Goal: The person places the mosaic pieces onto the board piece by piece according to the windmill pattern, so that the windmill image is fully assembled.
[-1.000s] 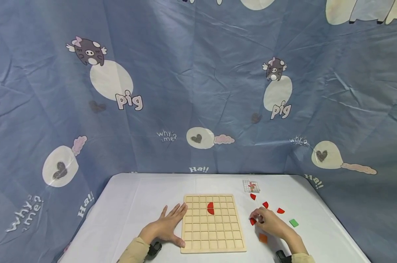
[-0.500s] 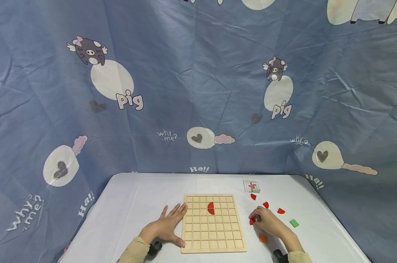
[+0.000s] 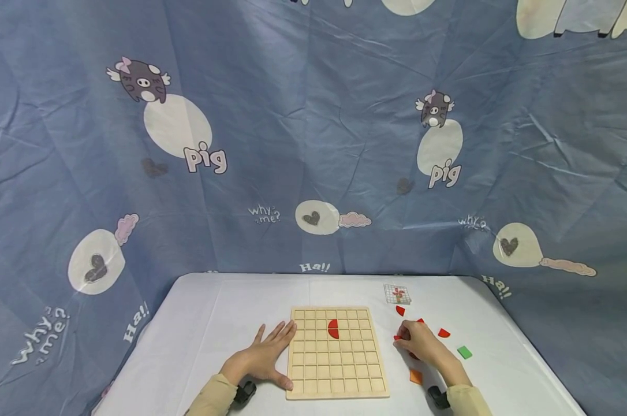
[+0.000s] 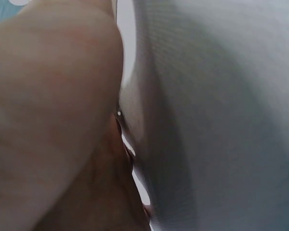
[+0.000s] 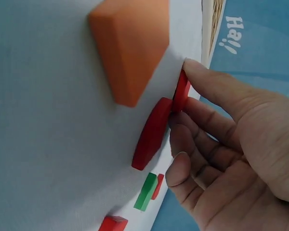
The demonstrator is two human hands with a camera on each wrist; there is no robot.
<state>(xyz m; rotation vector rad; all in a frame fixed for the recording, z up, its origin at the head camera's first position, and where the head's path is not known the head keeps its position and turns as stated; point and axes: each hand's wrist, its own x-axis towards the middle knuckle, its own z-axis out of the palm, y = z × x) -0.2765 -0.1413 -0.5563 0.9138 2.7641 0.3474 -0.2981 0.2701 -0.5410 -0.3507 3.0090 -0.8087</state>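
My left hand (image 3: 264, 357) lies flat and open on the white tablecloth (image 4: 221, 120), its fingertips against the left edge of the wooden grid board (image 3: 334, 375). A red half-disc (image 3: 333, 329) sits in the board's upper middle. To the right of the board, my right hand (image 3: 403, 341) pinches a small red piece (image 5: 181, 91) between thumb and fingers, on edge just off the cloth. A second red piece (image 5: 151, 132) lies under those fingers. An orange piece (image 5: 130, 48) lies close by, nearer to me.
Loose red pieces (image 3: 399, 310) (image 3: 443, 333) and a green piece (image 3: 464, 352) lie on the cloth right of the board. A small pattern card (image 3: 397, 294) lies further back. A blue printed sheet (image 3: 313, 144) hangs behind and beside the table.
My right hand has drawn slightly away from me with the red piece pinched in it, leaving the orange piece more exposed. The left hand has not moved.
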